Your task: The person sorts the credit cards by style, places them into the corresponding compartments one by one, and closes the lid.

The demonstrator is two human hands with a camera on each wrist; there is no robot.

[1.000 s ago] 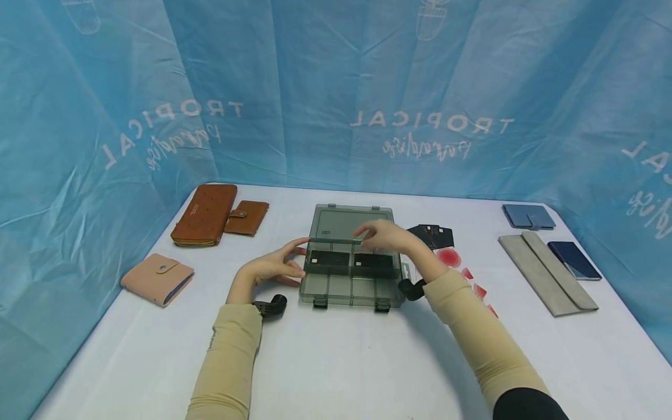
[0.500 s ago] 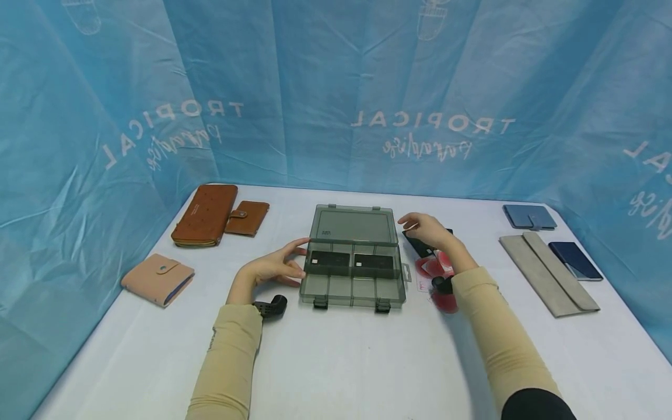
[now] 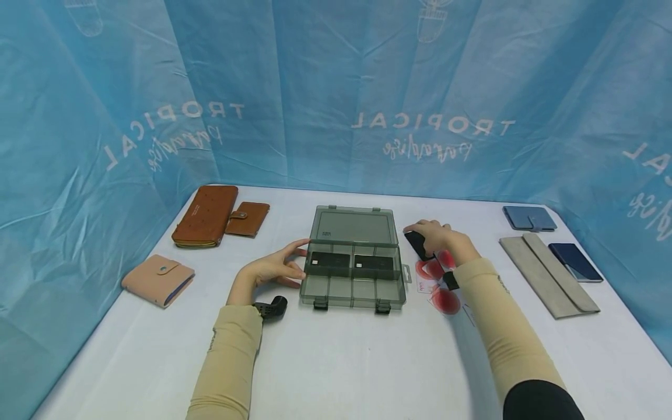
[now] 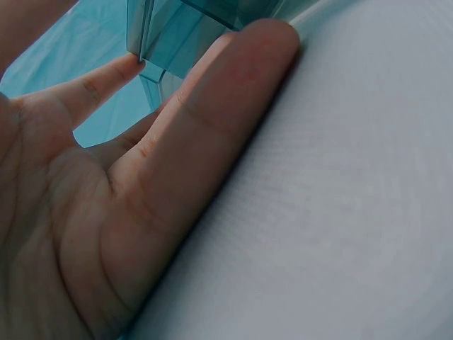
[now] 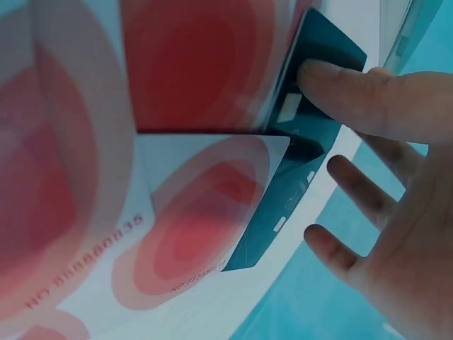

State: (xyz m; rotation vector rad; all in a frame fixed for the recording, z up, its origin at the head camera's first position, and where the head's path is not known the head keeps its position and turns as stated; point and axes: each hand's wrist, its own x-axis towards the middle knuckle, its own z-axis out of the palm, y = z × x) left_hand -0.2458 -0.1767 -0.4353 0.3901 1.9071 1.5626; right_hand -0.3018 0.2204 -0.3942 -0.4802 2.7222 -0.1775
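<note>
Box (image 3: 341,287) open, lid (image 3: 357,226) laid back, two black inserts (image 3: 333,264) inside. Left hand (image 3: 272,267) spread wide, fingertips touching box's left side, nothing gripped. Right of box, right hand (image 3: 440,236) pinches black card (image 3: 416,243) under thumb, other fingers apart. Red-white cards (image 3: 446,301) right of box, near right hand. Brown wallet (image 3: 207,216) left of box, well apart.

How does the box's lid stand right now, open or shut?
Open: the lid is swung back behind the box, leaving the two black cards in its compartments uncovered.
</note>
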